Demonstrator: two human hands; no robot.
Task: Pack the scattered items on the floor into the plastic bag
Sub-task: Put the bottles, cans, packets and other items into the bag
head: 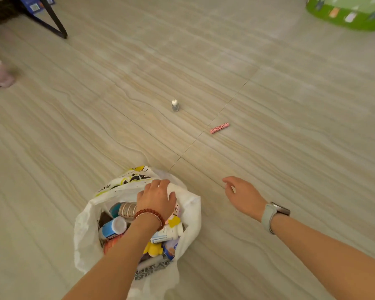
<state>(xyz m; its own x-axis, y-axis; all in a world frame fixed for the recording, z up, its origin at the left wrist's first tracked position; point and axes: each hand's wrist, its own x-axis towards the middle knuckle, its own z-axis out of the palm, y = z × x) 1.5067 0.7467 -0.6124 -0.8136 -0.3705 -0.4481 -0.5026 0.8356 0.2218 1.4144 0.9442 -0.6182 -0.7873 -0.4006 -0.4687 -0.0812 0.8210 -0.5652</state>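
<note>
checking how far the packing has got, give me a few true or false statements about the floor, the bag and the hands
1. The left hand grips the far rim of the plastic bag. True.
2. The right hand holds the pink tube. False: the tube lies on the floor and the hand is empty, fingers relaxed.
3. The small glass bottle stands upright on the floor. True.
4. The bag is empty. False: bottles and jars already fill it.
5. The pink tube lies left of the small bottle. False: it lies to its right and nearer the person.
</note>
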